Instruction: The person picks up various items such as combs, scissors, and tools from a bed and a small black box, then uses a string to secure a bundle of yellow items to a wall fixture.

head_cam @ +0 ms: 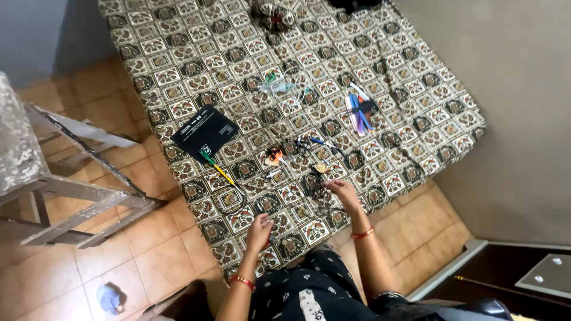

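Two hands over small tools on a patterned bed.
Left hand (pixel 259 229) curled, grip unclear; right hand (pixel 342 191) pinches dark wires (pixel 315 189), screwdriver (pixel 217 168) at 10 o'clock.

Too small to tell: whatever the right hand (pixel 344 191) pinches and the left hand (pixel 259 229) grips; dark bundle (pixel 354 5) cropped by top edge.

Brown-and-cream square-patterned bedsheet (pixel 380 53); flat black rectangular pouch (pixel 204 131); yellow-handled screwdriver (pixel 223 173); tan floor tiles (pixel 89 267); red bangles (pixel 361 234).

Patterned bedspread (pixel 178 41), tan tiled floor (pixel 89 261), grey metal ladder (pixel 71 196), beige wall (pixel 511 89).
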